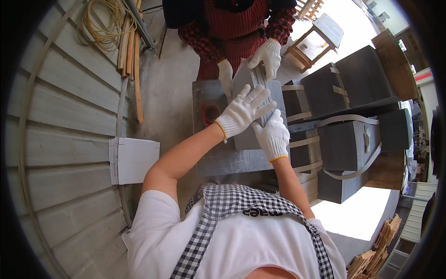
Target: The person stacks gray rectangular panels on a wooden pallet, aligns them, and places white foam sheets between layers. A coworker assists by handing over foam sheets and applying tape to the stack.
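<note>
Both my hands wear white knit gloves. My left hand [243,110] lies flat with its fingers spread on a stack of thin grey sheets [245,139] that rests on a grey work table [218,160]. My right hand [272,135] presses against the right edge of the same stack. Across the table a person in a red checked shirt and apron holds the far end of the stack [253,74] with two white-gloved hands [266,55].
Strapped bundles of dark grey sheets [346,139] are piled to the right. A white stack of sheets [134,159] lies left of the table by a slatted wall. Wooden sticks and a rope coil [104,21] lean top left. A wooden stool [316,39] stands behind.
</note>
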{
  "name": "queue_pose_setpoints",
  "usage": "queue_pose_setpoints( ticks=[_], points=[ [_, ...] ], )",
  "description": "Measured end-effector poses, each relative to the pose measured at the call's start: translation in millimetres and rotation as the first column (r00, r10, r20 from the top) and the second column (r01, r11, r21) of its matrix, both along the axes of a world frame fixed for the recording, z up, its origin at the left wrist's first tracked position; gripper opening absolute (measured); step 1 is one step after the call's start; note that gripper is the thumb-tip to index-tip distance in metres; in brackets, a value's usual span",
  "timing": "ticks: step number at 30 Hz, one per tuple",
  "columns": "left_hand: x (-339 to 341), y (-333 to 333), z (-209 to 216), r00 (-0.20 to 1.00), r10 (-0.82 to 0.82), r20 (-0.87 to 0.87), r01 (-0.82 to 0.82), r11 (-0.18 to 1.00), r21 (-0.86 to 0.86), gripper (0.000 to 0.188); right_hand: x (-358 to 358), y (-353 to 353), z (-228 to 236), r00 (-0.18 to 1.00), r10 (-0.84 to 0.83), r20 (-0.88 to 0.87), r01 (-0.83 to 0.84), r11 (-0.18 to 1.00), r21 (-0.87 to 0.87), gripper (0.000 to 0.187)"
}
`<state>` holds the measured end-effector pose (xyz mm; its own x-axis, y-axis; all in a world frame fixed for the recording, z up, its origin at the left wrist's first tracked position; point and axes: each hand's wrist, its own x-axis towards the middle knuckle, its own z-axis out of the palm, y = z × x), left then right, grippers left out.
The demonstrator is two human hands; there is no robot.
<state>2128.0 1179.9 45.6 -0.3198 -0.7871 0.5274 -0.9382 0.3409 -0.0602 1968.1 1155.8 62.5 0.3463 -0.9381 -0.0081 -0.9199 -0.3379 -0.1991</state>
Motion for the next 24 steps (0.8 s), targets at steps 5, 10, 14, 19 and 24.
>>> queue_pose_setpoints(
  ticks=[5,10,14,19,24],
  points=[
    [11.5,-34.5,18.5,0.938,-0.347,0.020,0.338,0.923,0.184,0.056,-9.4,3.9,19.1,0.969,0.112,0.222,-0.144,0.980,0.134,0.084],
    [16.3,-41.0,30.7,0.903,-0.426,0.051,0.389,0.863,0.322,0.048,-63.5,-4.8,-41.8,0.257,-0.586,0.769,-0.341,0.689,0.639,0.063],
    [16.2,-45.4,33.5,0.875,-0.484,0.014,0.459,0.839,0.293,0.048,-74.1,17.2,-146.9,-0.125,-0.825,0.551,-0.173,0.565,0.807,0.083],
    [25.6,-43.6,29.1,0.851,-0.525,-0.003,0.500,0.809,0.310,0.063,-28.5,46.7,-177.3,-0.336,-0.906,0.258,0.017,0.268,0.963,0.077],
    [34.4,-43.7,28.7,0.809,-0.587,-0.037,0.562,0.753,0.343,0.066,-10.5,45.7,-232.4,-0.632,-0.733,0.250,-0.200,0.467,0.862,0.075]
  ],
)
